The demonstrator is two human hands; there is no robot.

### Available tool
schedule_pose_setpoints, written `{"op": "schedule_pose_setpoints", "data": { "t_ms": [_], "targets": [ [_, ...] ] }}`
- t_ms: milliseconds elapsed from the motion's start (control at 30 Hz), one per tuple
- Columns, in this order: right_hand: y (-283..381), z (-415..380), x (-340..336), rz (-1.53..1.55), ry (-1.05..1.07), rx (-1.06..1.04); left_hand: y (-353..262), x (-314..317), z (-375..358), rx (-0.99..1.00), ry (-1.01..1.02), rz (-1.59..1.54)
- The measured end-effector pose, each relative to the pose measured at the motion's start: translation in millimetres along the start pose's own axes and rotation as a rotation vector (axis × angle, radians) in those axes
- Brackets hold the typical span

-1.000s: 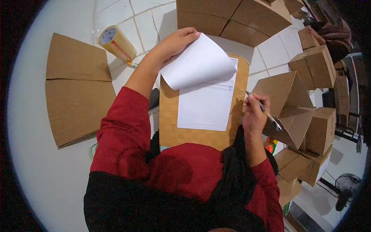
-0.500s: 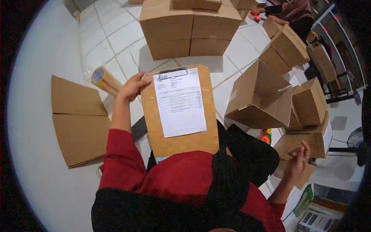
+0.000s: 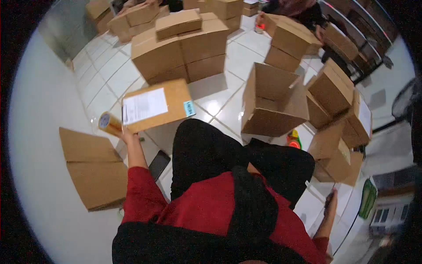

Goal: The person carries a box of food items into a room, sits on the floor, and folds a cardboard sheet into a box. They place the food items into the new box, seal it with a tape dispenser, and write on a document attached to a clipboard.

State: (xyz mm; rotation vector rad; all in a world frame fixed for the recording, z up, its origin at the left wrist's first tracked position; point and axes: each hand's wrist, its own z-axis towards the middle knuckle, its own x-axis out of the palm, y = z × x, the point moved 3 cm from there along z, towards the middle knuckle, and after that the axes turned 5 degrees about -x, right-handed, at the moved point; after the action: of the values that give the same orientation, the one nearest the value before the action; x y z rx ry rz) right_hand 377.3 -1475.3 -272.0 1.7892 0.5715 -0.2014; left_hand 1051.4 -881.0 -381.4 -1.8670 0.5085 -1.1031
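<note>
Clipboard held out to the left above a white tiled floor (image 3: 220,105), among cardboard boxes.

The open cardboard box (image 3: 274,105) sits ahead on the right, flaps up, matte brown and creased. The clipboard (image 3: 169,103), a flat brown board with a white printed sheet (image 3: 143,105), has its long axis running left to right, tilted up toward the right. The left hand (image 3: 127,136) grips its lower left corner, mostly hidden beneath it. A tape roll (image 3: 109,122) lies just beside that hand. The right hand (image 3: 330,200) hangs low at the right, closed around a dark thin object too blurred to make out.
</note>
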Motion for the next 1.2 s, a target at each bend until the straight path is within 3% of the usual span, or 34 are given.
{"op": "schedule_pose_setpoints", "data": {
  "t_ms": [67, 133, 167, 267, 300, 400, 500, 567, 633, 667, 700, 733, 767, 800, 833, 900, 1000, 1067, 1100, 1167, 1200],
  "targets": [
    [-34.9, -11.5, 5.5, -0.147, -0.023, 0.171, 48.5, -36.6, 19.9, 0.033, -0.066, 0.052],
    [-57.0, -28.1, 9.0, -0.315, 0.034, 0.311, 51.3, -25.9, -32.3, -0.123, 0.047, 0.05],
    [-89.9, -24.5, 5.8, -0.298, 0.102, 0.379, 49.1, -24.6, -54.0, -0.202, -0.153, 0.109],
    [-157.9, -32.3, 6.8, -0.152, 0.096, 0.542, 138.8, -102.8, 9.9, -0.434, 0.046, 0.144],
    [-182.4, -28.6, 10.0, -0.118, 0.059, 0.553, 123.5, -97.5, -3.9, -0.439, 0.016, 0.313],
    [-259.3, -4.6, 25.4, -0.147, 0.099, 0.512, 68.7, -22.4, -59.9, -0.225, 0.056, 0.667],
    [-285.8, -0.8, 29.5, -0.164, 0.131, 0.489, 29.5, 78.8, -128.4, 0.091, 0.349, 0.834],
    [-277.3, 12.5, 43.4, -0.728, 0.272, 0.189, 14.8, 134.9, -176.1, 0.445, 0.62, 0.94],
    [-269.3, 19.9, 41.1, -0.91, -0.02, 0.065, -9.4, 194.3, -264.1, 0.512, 0.977, 0.762],
    [-195.2, 1.0, 40.5, -0.87, -0.053, 0.013, -11.9, 212.2, -294.1, 0.503, 1.103, 0.774],
    [-203.8, 21.5, 32.9, -0.717, -0.359, -0.007, -12.7, 229.0, -321.7, 0.495, 1.228, 0.78],
    [-129.3, 15.5, 24.9, -0.515, -0.517, -0.013, -16.4, 245.1, -353.2, 0.716, 1.355, 0.83],
    [-87.3, 21.9, 18.8, -0.542, -0.621, -0.253, -17.7, 256.4, -383.6, 0.944, 1.472, 0.872],
    [-45.4, 27.0, 12.5, -0.534, -0.647, -0.449, -13.1, 264.6, -407.8, 0.896, 1.559, 0.893],
    [-1.0, 30.4, 7.5, -0.499, -0.613, -0.458, -6.4, 272.0, -429.1, 0.921, 1.658, 0.884],
    [47.4, 55.5, 6.3, -0.562, -0.666, -0.737, 27.1, 278.9, -447.9, 1.027, 1.673, 0.972],
    [91.6, 94.7, 10.6, -0.691, -0.522, -0.81, 64.8, 283.0, -457.1, 1.055, 1.682, 1.122],
    [94.5, 116.2, 23.4, -0.893, -0.162, -0.695, 84.2, 279.3, -452.0, 1.061, 1.677, 1.241],
    [105.2, 110.6, 25.1, -0.889, -0.157, -0.692, 91.0, 275.6, -445.4, 1.119, 1.659, 1.284],
    [112.5, 105.2, 18.7, -1.009, -0.06, -0.325, 93.0, 269.1, -440.5, 1.172, 1.646, 1.337],
    [103.4, 105.3, 15.9, -1.01, -0.05, -0.318, 84.4, 266.3, -441.6, 1.169, 1.668, 1.336]
  ]
}}
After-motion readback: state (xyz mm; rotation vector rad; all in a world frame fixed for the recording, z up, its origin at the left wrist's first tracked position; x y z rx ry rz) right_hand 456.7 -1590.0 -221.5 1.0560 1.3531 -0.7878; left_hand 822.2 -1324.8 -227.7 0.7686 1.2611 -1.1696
